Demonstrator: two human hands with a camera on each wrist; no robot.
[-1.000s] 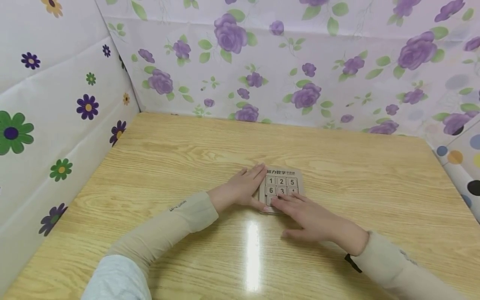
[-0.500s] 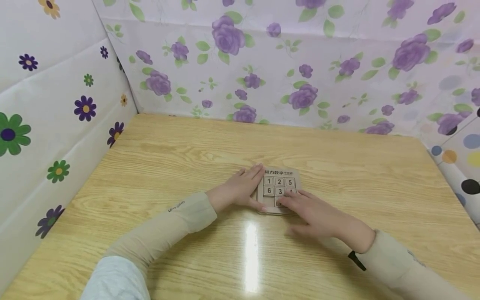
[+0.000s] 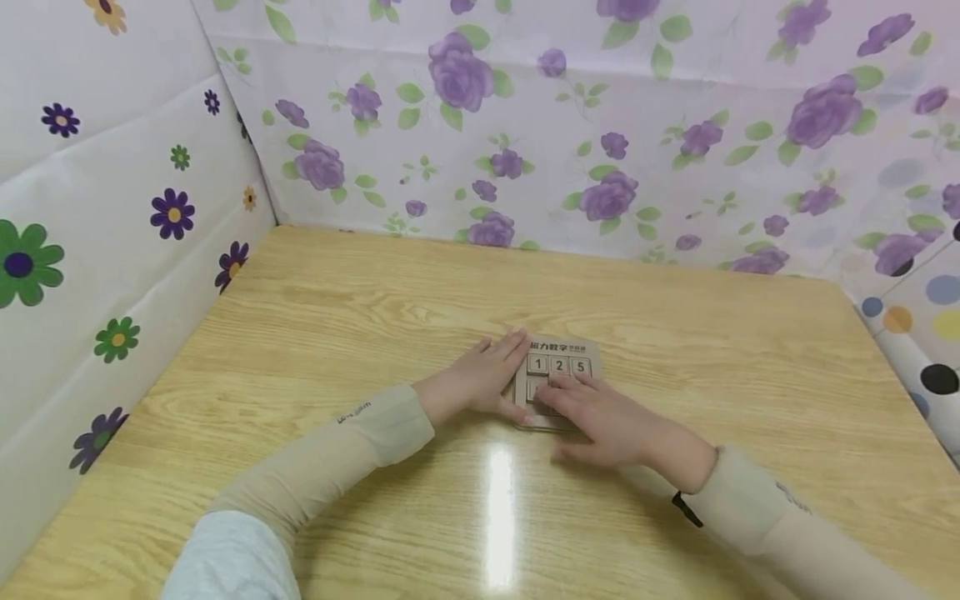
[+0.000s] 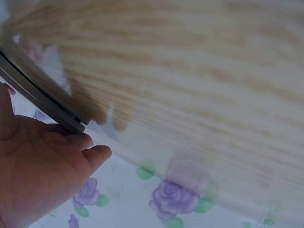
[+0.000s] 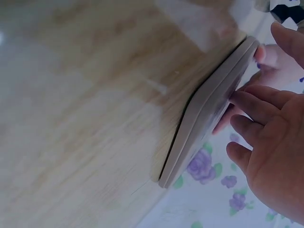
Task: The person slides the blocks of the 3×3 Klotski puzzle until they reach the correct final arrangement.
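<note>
A flat grey-beige number slide puzzle (image 3: 592, 347) lies on the wooden table, with tiles 1, 2 and 5 readable along its top row. My left hand (image 3: 480, 379) rests at its left side, fingers straight at the upper corner and thumb on the lower corner. Index and middle fingertips of my right hand (image 3: 618, 429) touch the lower tiles and hide most of them. One tile (image 3: 533, 390) under the 1 is partly covered. In the right wrist view, the fingers reach the face of the puzzle (image 5: 204, 114). The left wrist view shows the puzzle's edge (image 4: 42, 97) beside the fingers.
The wooden table (image 3: 375, 317) extends around the puzzle. A cloth with purple roses (image 3: 465, 133) hangs behind it, a daisy-print cloth (image 3: 135, 267) stands at the left, and a dotted cloth (image 3: 918, 292) at the right.
My right hand first shifted slightly right with the bottom-row tile, then moved left across the lower tiles. The tile under the 1 now sits slightly lower. My left hand stays in place.
</note>
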